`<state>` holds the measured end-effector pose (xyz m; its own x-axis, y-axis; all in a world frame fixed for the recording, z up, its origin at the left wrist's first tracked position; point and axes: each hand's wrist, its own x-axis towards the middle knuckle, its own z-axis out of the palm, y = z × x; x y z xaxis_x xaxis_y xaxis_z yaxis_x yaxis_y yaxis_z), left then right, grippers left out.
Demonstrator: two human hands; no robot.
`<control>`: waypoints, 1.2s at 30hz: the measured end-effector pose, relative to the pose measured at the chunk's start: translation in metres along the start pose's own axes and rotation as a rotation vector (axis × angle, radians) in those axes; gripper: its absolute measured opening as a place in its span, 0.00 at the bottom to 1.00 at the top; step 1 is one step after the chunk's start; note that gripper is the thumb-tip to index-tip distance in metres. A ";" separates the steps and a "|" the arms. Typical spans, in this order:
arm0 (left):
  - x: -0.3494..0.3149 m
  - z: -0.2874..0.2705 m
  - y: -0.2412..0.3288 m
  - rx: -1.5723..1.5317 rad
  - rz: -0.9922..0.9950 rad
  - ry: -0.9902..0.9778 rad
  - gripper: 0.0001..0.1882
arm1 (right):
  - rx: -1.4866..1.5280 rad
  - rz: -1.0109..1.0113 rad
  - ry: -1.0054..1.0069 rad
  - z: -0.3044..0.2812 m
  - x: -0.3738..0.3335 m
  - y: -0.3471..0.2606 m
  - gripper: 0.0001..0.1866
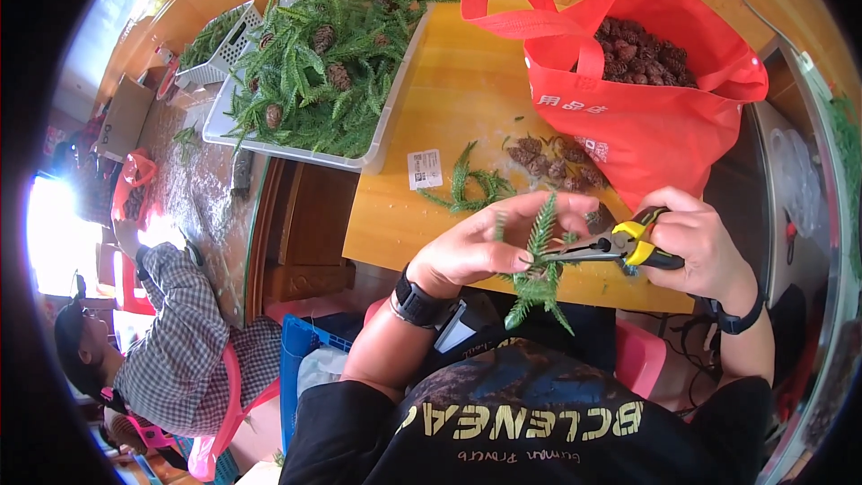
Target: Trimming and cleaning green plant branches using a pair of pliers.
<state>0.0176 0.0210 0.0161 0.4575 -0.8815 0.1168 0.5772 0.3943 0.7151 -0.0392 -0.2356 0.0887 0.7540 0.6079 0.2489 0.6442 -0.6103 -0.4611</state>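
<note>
Just over the table's near edge, my left hand (480, 238) holds a green artificial fir sprig (541, 292) between thumb and fingers. My right hand (700, 247) grips needle-nose pliers (639, 242) with yellow and black handles. The jaws point left and reach the middle of the sprig; whether they pinch its stem I cannot tell. Beyond my hands lie several brown pine cones (558, 162) in a small heap. Some loose green sprigs (467, 189) rest to the left of the cones.
A pale plastic bin (373, 162) heaped with green branches and cones stands at the far left. At the far right is a red bag (628, 126) full of pine cones. A white label (425, 169) lies on the yellow table (431, 72). Another person (180, 305) sits left.
</note>
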 end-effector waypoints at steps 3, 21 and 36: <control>0.000 0.002 0.002 0.116 0.038 0.037 0.42 | 0.029 0.009 0.007 0.002 0.002 -0.001 0.13; 0.012 0.008 -0.004 0.775 0.605 0.557 0.23 | 0.214 0.406 0.271 0.029 -0.022 -0.032 0.07; 0.006 0.007 -0.007 1.050 0.629 0.525 0.18 | 0.345 0.471 0.316 0.059 -0.014 -0.032 0.09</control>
<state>0.0113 0.0114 0.0167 0.7940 -0.3269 0.5126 -0.5103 0.0998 0.8542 -0.0778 -0.1949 0.0497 0.9802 0.1053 0.1675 0.1977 -0.5447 -0.8150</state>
